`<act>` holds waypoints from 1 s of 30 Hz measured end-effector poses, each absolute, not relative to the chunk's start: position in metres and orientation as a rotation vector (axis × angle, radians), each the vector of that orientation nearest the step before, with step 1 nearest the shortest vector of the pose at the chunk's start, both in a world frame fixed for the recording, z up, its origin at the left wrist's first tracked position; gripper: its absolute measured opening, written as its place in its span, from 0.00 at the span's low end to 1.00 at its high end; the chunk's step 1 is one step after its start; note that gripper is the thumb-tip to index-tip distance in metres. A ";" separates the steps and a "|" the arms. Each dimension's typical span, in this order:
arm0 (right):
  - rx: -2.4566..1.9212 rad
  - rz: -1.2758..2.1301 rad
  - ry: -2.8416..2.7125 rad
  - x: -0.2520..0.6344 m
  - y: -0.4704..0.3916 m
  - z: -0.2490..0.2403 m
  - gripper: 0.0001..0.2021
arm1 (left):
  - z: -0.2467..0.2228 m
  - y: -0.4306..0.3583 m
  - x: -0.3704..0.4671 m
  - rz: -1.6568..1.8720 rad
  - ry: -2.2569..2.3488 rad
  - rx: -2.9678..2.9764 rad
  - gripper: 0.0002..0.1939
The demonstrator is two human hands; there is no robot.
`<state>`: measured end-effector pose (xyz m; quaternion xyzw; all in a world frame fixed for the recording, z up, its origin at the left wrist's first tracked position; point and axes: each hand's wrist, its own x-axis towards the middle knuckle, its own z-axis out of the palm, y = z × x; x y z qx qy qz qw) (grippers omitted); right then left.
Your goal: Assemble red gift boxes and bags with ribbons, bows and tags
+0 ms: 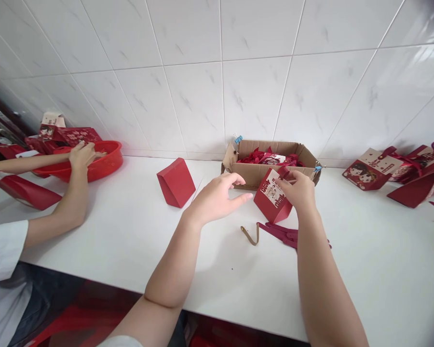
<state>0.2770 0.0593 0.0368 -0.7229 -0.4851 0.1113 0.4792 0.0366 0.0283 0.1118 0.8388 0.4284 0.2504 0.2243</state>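
My right hand [297,190] grips the top of a red gift box [273,197] with a cream printed panel, its fingers closed at the upper edge. The box is tilted, its lower end close to the table. To the left of it my left hand [220,195] is held with thumb and fingers apart, nothing between them. Below the box lie dark red ribbon strips [284,234] and a thin gold-brown strip [252,236]. Another red gift box [176,183] stands on the table left of my left hand, its plain side showing.
An open cardboard box [251,176] with red ribbons and printed pieces stands against the tiled wall. Finished-looking gift boxes [371,168] cluster at the right. On the left, a co-worker's hands [82,155] reach into a red basin [106,166], near more red boxes [79,136].
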 end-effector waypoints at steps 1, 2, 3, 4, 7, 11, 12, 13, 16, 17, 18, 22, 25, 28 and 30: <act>-1.760 0.297 -1.199 0.279 0.058 0.038 0.15 | 0.112 0.028 0.036 0.686 1.182 2.312 0.17; -1.758 0.326 -1.218 0.281 0.055 0.041 0.16 | 0.113 0.028 0.036 0.685 1.184 2.311 0.17; -1.762 0.347 -1.240 0.284 0.052 0.043 0.16 | 0.113 0.028 0.036 0.687 1.189 2.312 0.17; -1.776 0.355 -1.258 0.287 0.048 0.045 0.17 | 0.113 0.028 0.036 0.693 1.196 2.313 0.17; -1.857 0.325 -1.279 0.297 0.037 0.053 0.21 | 0.114 0.029 0.036 0.713 1.218 2.318 0.16; -1.912 0.395 -1.297 0.305 0.031 0.055 0.19 | 0.113 0.028 0.036 0.694 1.210 2.314 0.17; -1.905 0.413 -1.293 0.306 0.032 0.054 0.17 | 0.113 0.028 0.036 0.684 1.208 2.312 0.18; -1.892 0.416 -1.280 0.306 0.032 0.054 0.16 | 0.113 0.027 0.037 0.673 1.209 2.310 0.18; -1.836 0.370 -1.197 0.306 0.034 0.054 0.15 | 0.114 0.027 0.038 0.658 1.230 2.309 0.18; -1.816 0.353 -1.167 0.307 0.033 0.054 0.14 | 0.115 0.028 0.038 0.656 1.239 2.309 0.18; -1.800 0.334 -1.129 0.310 0.032 0.055 0.13 | 0.115 0.028 0.038 0.657 1.249 2.307 0.18; -1.788 0.214 -0.867 0.335 0.024 0.054 0.08 | 0.115 0.034 0.038 0.649 1.275 2.287 0.19; -1.794 0.029 -0.590 0.357 0.016 0.048 0.07 | 0.114 0.035 0.037 0.640 1.269 2.287 0.19; -1.668 -0.029 -0.379 0.371 0.014 0.037 0.07 | 0.112 0.034 0.038 0.641 1.272 2.294 0.19; -1.555 0.027 -0.332 0.374 0.016 0.030 0.06 | 0.111 0.033 0.039 0.646 1.277 2.293 0.18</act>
